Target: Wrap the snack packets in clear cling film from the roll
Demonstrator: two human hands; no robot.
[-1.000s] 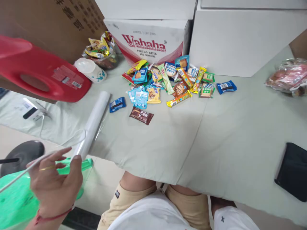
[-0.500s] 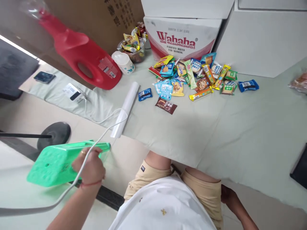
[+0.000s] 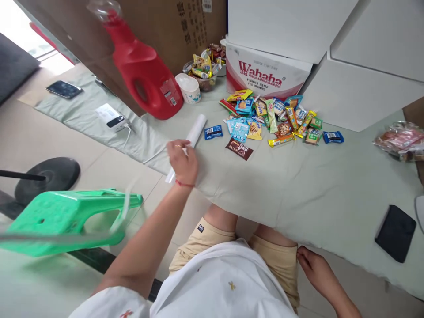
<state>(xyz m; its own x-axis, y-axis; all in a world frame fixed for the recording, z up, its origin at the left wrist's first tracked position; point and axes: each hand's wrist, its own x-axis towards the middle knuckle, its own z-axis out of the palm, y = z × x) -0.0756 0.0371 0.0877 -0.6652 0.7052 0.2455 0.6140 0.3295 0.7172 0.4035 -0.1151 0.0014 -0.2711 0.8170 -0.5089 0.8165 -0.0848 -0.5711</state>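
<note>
My left hand (image 3: 183, 162) is on the table's near-left edge, its fingers curled round a white roll (image 3: 196, 128). The roll's two ends show above and below the hand. A thin white cable (image 3: 155, 155) runs up to this hand; whether the fingers also hold it is hidden. A dark brown snack packet (image 3: 239, 149) and a small blue packet (image 3: 213, 132) lie to the right of the roll. Low beside the shorts (image 3: 274, 258), my right hand (image 3: 316, 268) hangs loosely open, fingertips touching the cloth at the hip and partly hidden.
Several snack packets (image 3: 281, 128) are heaped before a Wahaba-style carton (image 3: 261, 73). A red jug (image 3: 145, 70), a paper cup (image 3: 189, 89) and a snack bowl (image 3: 207, 81) stand behind. A green stool (image 3: 66, 212) lies tipped at left. A black wallet-like object (image 3: 395, 233) is at right.
My left hand has moved up and right from beside the green stool to the white roll. The cable has swung away from over the roll, and the view has shifted left.
</note>
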